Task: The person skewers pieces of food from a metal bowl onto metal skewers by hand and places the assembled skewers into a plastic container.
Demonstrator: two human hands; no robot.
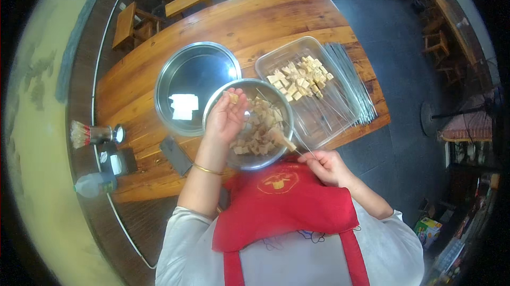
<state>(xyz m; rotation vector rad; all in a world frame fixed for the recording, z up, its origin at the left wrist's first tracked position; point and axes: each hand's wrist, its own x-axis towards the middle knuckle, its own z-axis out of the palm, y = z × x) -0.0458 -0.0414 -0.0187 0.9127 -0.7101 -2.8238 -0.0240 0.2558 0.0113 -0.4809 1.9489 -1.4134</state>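
My left hand (231, 114) is palm up over the left part of a steel bowl (255, 164) and holds a pale brown food cube (232, 97) at its fingertips. Many similar cut chunks (261, 120) lie in the bowl. At the bowl's right front edge, my right hand (324, 166) grips thin metal skewers; one carries blurred food pieces (287, 143) near the rim. Beyond, a clear plastic tray (261, 60) holds skewers with pale cubes (301, 80) bunched at one end, their bare metal rods (318, 114) pointing toward the near right.
A round steel pan (199, 66) with white pieces (184, 106) stands left of the bowl. Bare metal skewers (350, 82) lie right of the tray. A dark box-like object (175, 155), a toothpick holder (93, 134) and a plastic jug (95, 184) are at the left.
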